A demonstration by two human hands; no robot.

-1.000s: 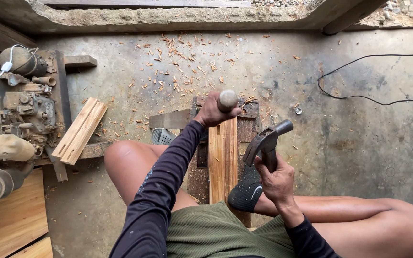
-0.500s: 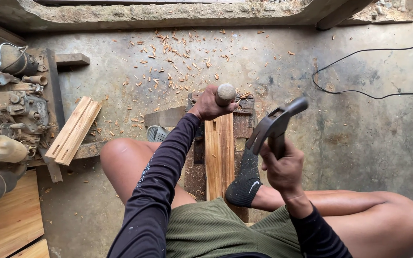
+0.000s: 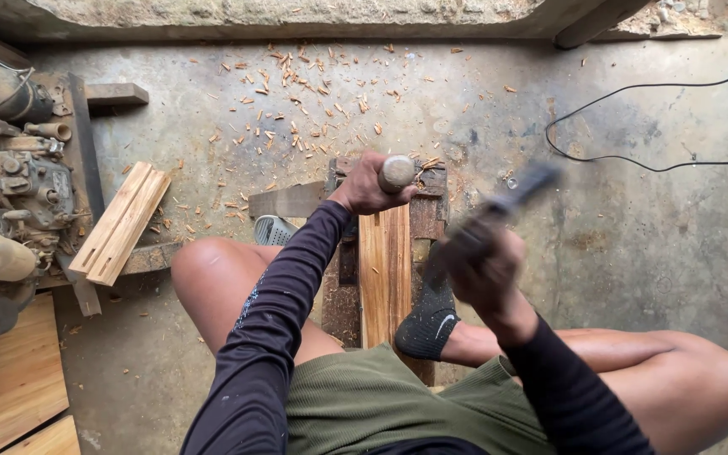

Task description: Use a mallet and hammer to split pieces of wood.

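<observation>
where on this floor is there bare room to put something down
The widest bare floor lies right of the plank, below the black cable. A smaller patch lies between the machine and the left knee. Crowded: the chips above the left hand, the block, and the slats.

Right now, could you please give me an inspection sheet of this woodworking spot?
Surface: concrete floor, littered with wood chips.
Job's things: upright plank on a dark block; chisel handle at its top; hammer, motion-blurred.
Clutter: two wooden slats; old machine at the left edge.
Hands: left hand grips the chisel handle; right hand grips the hammer.
Cables: black cable on the floor; white one on the machine.
Surroundings: wooden boards lower left.
</observation>
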